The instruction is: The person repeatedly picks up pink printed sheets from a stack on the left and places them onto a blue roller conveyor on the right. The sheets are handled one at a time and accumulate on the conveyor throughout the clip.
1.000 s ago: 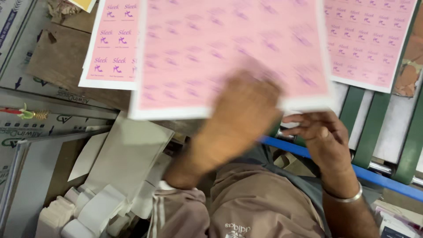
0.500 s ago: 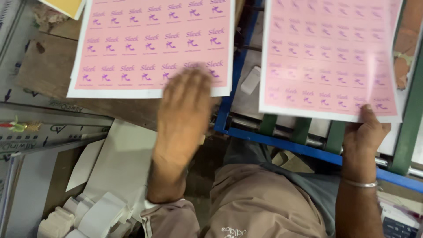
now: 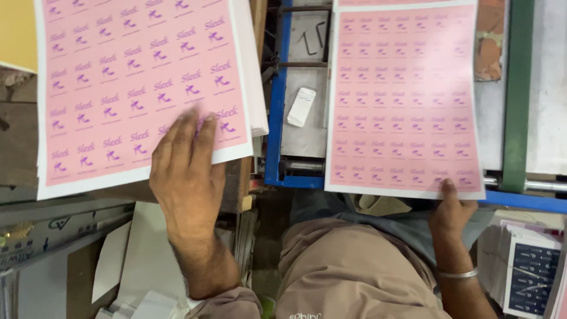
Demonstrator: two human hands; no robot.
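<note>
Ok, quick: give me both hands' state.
Left hand: open, flat on the pink stack.
Right hand: pinching the near edge of a pink sheet.

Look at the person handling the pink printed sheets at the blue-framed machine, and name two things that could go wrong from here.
1. The left hand lies on the top sheet of the pink stack, whose near edge juts past the wooden table; sheets could perhaps slide off or fan out.
2. The right hand grips the single pink sheet by one bottom corner only, so it may skew or crease over the blue machine frame.
</note>
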